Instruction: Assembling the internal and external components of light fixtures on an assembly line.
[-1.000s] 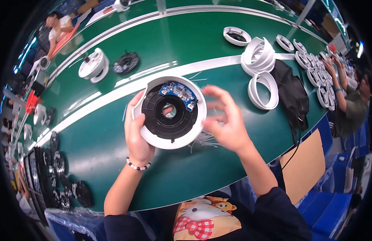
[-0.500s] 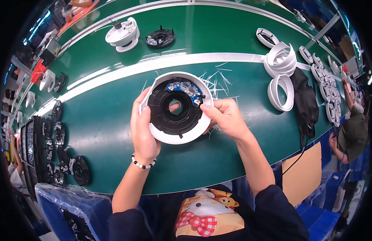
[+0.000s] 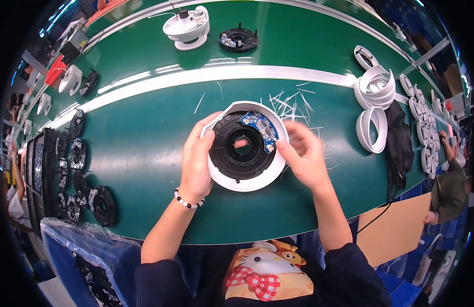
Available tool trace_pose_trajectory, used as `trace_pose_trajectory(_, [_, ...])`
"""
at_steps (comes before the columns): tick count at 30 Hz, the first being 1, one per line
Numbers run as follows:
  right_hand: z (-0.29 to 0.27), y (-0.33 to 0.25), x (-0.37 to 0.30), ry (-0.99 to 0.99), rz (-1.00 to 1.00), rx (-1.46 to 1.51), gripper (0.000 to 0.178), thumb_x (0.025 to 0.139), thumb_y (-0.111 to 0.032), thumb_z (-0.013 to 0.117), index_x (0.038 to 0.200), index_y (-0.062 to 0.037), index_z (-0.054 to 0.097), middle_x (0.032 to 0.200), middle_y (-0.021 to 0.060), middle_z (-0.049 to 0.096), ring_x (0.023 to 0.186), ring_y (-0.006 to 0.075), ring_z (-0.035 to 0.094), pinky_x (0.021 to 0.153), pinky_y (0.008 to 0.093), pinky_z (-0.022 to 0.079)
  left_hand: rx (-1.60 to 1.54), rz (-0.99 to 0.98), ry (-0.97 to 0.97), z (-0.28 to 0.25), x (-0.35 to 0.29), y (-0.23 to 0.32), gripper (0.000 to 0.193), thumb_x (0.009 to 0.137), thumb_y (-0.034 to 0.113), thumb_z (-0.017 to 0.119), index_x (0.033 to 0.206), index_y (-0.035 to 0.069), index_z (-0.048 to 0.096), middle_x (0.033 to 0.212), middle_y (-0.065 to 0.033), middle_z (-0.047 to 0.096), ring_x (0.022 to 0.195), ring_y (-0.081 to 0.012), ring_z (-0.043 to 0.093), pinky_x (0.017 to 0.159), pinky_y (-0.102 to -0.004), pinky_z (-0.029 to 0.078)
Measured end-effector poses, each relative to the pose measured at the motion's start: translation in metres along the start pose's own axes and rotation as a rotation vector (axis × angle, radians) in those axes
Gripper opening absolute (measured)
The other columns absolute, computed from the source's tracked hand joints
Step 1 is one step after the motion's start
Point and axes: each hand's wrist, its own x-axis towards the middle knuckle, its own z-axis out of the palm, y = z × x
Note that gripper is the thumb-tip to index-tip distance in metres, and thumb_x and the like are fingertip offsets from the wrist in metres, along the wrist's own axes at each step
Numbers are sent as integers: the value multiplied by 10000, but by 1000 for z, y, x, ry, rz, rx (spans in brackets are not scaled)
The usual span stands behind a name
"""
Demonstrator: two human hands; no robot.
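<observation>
I hold a round white plastic housing (image 3: 228, 180) above the green table, tilted so its inside faces me. Set inside it is a black ring-shaped disc (image 3: 224, 161) with a central hole, through which a fingertip shows. A blue curved circuit board (image 3: 262, 128) lies at the disc's upper right. My left hand (image 3: 195, 163) grips the housing's left side, thumb on the rim and the other fingers behind. At the right rim, beside the board's lower end, my right hand (image 3: 306, 156) has its thumb against the housing; its other fingers are slightly blurred and partly behind the edge.
Thin white strips (image 3: 293, 107) lie scattered beyond the housing. White rings (image 3: 371, 130) and a black cloth bag (image 3: 398, 146) are on the right. Several black discs (image 3: 103, 205) sit at left. Across the white divider stand a white assembly (image 3: 188, 30) and another black disc (image 3: 238, 40).
The housing has turned slightly clockwise, carrying the board further to the right side. My right-hand fingers have shifted along the rim. The whole view has swung, so the table things appear further right.
</observation>
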Motion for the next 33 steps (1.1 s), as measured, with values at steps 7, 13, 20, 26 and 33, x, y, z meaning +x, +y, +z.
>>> trace_pose_trajectory(7, [30,-56,2,-379,-422,-905,1045,451,-370,783,1268,12,254,1318,225,213,1180,435,245,948,461,286,11,-35,-3,-6,-4,-5,372,849,155,403,1156,-51,368,1083,-152,516,966,-174,532,837,-283,432])
trace_pose_trajectory(13, [42,-45,1,-314,-477,-813,1043,431,-293,765,1272,25,239,1293,217,244,1141,405,293,932,459,298,-559,-273,-216,-19,-6,-13,605,849,495,324,1214,17,381,1179,-135,463,1074,-228,469,923,-361,381])
trace_pose_trajectory(20, [53,-35,-2,-246,-497,-777,1114,421,-375,777,1271,78,217,1260,249,316,1124,405,345,934,436,300,-588,-268,-231,-29,-8,-21,652,798,525,435,1210,22,386,1172,-145,462,1066,-243,474,902,-371,406])
trace_pose_trajectory(26, [57,-28,3,-194,-560,-750,1115,397,-425,764,1241,108,268,1188,278,375,1034,406,419,889,442,333,-576,-267,-193,-24,-6,-14,518,755,298,471,1168,-9,410,1090,-145,514,971,-230,524,847,-351,441])
trace_pose_trajectory(33, [52,-22,1,-206,-538,-686,1114,399,-425,777,1265,66,277,1242,242,356,1086,394,400,922,427,314,-306,-207,-212,-29,-2,-16,515,726,234,491,1150,-48,416,1065,-130,525,946,-205,529,815,-322,443])
